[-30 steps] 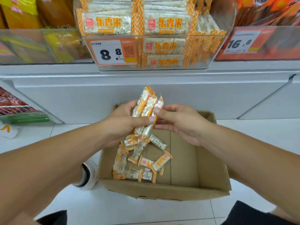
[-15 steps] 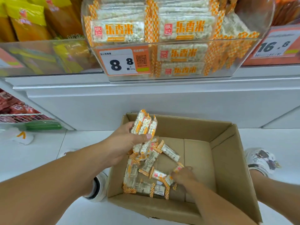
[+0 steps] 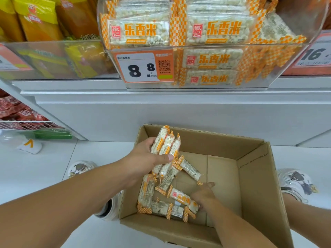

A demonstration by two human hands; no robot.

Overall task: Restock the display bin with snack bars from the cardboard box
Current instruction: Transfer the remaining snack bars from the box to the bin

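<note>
An open cardboard box point(image 3: 258, 190) stands on the floor below the shelf. Several white-and-orange snack bars point(image 3: 152, 192) lie loose in its left half. My left hand point(image 3: 143, 163) holds a bunch of bars point(image 3: 165, 143) upright over the box's left side, thumb across them. My right hand point(image 3: 204, 194) is down inside the box on a bar with orange lettering point(image 3: 182, 197), fingers curled at its right end. The clear display bin point(image 3: 206, 86) sits on the shelf above, packed with the same bars.
A price tag reading 8.8 point(image 3: 143, 67) is fixed to the bin's front. Yellow snack bags point(image 3: 35, 20) fill the bin to the left. Red packets point(image 3: 16, 108) sit on a lower left shelf. My shoes point(image 3: 297, 183) stand on white floor tiles either side of the box.
My right hand left the bunch and dropped into the box onto a loose bar. My left hand keeps the bunch and has lowered toward the box. The view has tilted.
</note>
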